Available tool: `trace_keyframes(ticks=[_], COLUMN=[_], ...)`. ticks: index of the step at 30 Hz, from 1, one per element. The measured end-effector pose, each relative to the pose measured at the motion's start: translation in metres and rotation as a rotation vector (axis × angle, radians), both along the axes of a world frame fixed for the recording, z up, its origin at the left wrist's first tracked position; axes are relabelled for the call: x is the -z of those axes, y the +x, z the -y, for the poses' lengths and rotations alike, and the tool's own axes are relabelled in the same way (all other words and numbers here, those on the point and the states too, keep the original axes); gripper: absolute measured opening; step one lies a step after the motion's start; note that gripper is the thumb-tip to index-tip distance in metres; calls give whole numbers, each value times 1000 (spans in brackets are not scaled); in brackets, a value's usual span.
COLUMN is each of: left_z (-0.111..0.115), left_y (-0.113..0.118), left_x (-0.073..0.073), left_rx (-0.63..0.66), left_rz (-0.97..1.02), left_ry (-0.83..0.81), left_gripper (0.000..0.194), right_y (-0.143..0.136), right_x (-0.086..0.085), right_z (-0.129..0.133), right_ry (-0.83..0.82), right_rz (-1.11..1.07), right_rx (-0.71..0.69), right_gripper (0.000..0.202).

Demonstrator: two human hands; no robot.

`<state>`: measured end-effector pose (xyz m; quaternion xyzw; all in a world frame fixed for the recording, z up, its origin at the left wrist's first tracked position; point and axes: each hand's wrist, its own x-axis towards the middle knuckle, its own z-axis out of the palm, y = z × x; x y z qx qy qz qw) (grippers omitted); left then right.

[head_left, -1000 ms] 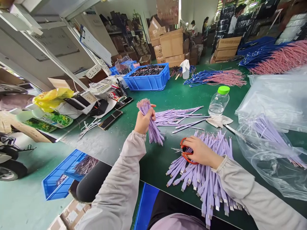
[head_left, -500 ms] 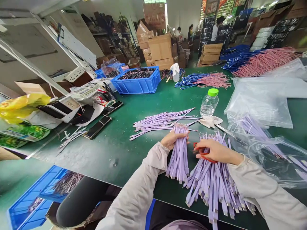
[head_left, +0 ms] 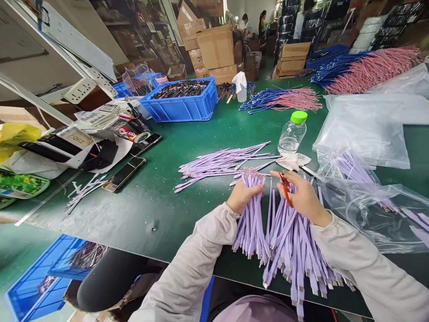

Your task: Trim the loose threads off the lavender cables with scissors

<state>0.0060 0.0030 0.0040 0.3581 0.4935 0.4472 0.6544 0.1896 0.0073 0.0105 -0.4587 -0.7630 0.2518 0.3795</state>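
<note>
My left hand (head_left: 241, 197) is closed around a bundle of flat lilac USB cables (head_left: 251, 223), their bare wire ends up and plugs hanging down. Red-handled cutters (head_left: 286, 190) are in my right hand (head_left: 303, 197), its index finger stretched left towards the bundle. Beneath that fingertip stands a single lilac cable (head_left: 270, 205); whether the fingers pinch it is unclear. Below my right hand a larger fan of lilac cables (head_left: 298, 255) lies at the table's front edge, plugs towards me. Behind my hands lies another loose pile of lilac cables (head_left: 214, 163).
A clear jar with a green lid (head_left: 292, 134) stands behind a white cloth (head_left: 293, 161). Plastic bags (head_left: 365, 129) lie on the right. Blue and pink wires (head_left: 284, 99) and a blue crate (head_left: 181, 107) are farther back. Two phones (head_left: 124, 173) rest on the left.
My right hand has risen and turned, bringing the cutters upright and its index finger nearer the bundle. One cable now stands apart between the hands. The view has shifted slightly.
</note>
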Motion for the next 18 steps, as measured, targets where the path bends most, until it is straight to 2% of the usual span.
trace_keyframes(ticks=[4,10,18], left_z=[1,1,2], left_y=[1,2,2], left_x=[0,2,-1], left_rx=[18,-6,34], left_rz=[-41,-39,-91], left_ry=[71,76,100], left_gripper=[19,20,20], right_y=[-2,-1,-3], right_x=[0,0,-1], right_z=[1,1,2], right_ry=[20,73,66], right_rz=[53,115,61], right_rx=[-9,45,29], right_gripper=[24,16,21])
